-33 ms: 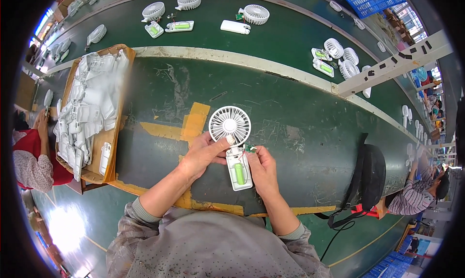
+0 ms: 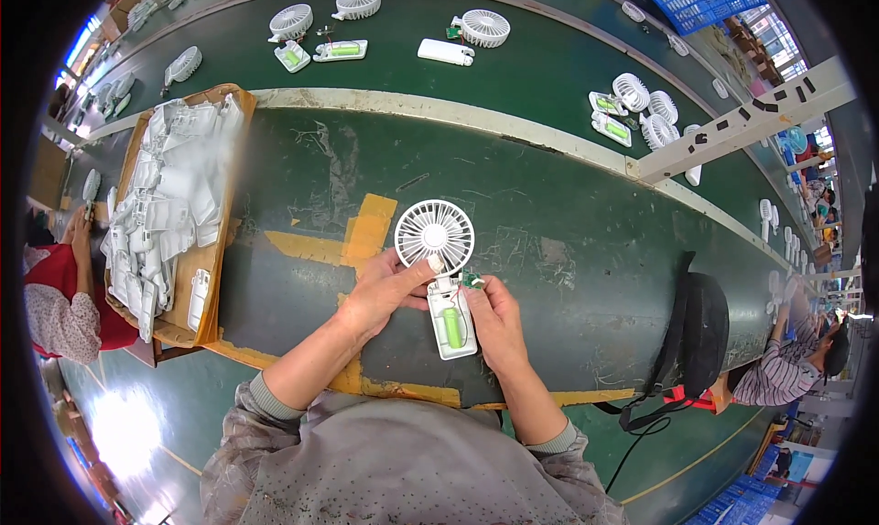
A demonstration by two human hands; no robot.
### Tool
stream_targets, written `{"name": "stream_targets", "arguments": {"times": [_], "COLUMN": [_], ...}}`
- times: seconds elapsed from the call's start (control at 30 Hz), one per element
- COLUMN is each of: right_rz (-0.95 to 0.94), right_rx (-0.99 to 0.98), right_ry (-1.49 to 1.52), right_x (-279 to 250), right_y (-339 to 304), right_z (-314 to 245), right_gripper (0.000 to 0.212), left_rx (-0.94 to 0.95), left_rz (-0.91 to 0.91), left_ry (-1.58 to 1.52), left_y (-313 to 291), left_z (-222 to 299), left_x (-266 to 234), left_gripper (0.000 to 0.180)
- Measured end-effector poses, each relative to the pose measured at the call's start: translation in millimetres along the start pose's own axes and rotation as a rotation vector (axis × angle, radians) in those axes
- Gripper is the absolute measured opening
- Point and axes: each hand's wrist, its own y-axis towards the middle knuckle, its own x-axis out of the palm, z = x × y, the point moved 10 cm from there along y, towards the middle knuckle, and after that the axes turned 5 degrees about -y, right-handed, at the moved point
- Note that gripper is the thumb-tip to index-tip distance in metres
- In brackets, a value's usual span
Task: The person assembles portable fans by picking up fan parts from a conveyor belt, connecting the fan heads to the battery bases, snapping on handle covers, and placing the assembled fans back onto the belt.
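A small white handheld fan (image 2: 436, 238) with a round grille is held over the table. My left hand (image 2: 377, 292) is closed on its neck, the thumb just below the grille. Under the neck is the opened white handle shell (image 2: 452, 349), with a green battery cell (image 2: 452, 327) and thin wires inside. My right hand (image 2: 497, 319) is closed at the right of the shell, pinching a small green circuit board (image 2: 471, 279) at its fingertips. Some fingers of both hands are hidden behind the fan and shell.
A cardboard box (image 2: 209, 298) of white shell parts (image 2: 174, 195) stands at the left. Beyond a pale rail (image 2: 412, 109), a green belt (image 2: 540, 76) carries several fans and opened handles. A black bag (image 2: 705, 333) lies at the right. Co-workers sit at both sides.
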Motion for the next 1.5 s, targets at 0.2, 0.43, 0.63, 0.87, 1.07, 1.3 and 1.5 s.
{"name": "stream_targets", "arguments": {"times": [0.2, 0.43, 0.63, 0.87, 1.07, 1.3, 1.5], "right_rz": [-0.093, -0.092, -0.042, -0.029, 0.004, -0.022, -0.062], "right_rx": [0.155, 0.204, 0.089, 0.144, 0.148, 0.169, 0.207], "right_ry": [0.115, 0.216, 0.215, 0.213, 0.090, 0.032, 0.092], "right_x": [12.3, 14.3, 13.1, 11.5, 12.1, 9.6, 13.1], "right_y": [0.2, 2.2, 1.9, 6.4, 12.1, 9.4, 6.4], "right_z": [16.6, 15.3, 8.7, 10.0, 13.6, 14.4, 12.4], "right_gripper": [0.016, 0.011, 0.009, 0.012, 0.010, 0.016, 0.018], "left_rx": [0.027, 0.097, 0.045, 0.493, 0.848, 0.654, 0.596], "left_rz": [0.007, 0.014, 0.007, 0.323, -0.005, -0.026, 0.017], "left_ry": [-0.034, 0.001, 0.179, 1.120, 1.007, 0.899, 0.910], "left_y": [0.9, 2.1, 1.0, -32.6, -51.4, -40.7, -44.5], "left_z": [4.9, 11.3, 19.2, 88.9, 85.6, 68.3, 58.3], "left_x": [3.4, 5.6, 5.1, 7.7, 71.6, 52.6, 38.7], "left_gripper": [0.048, 0.049, 0.044, 0.032, 0.029, 0.023, 0.013]}}
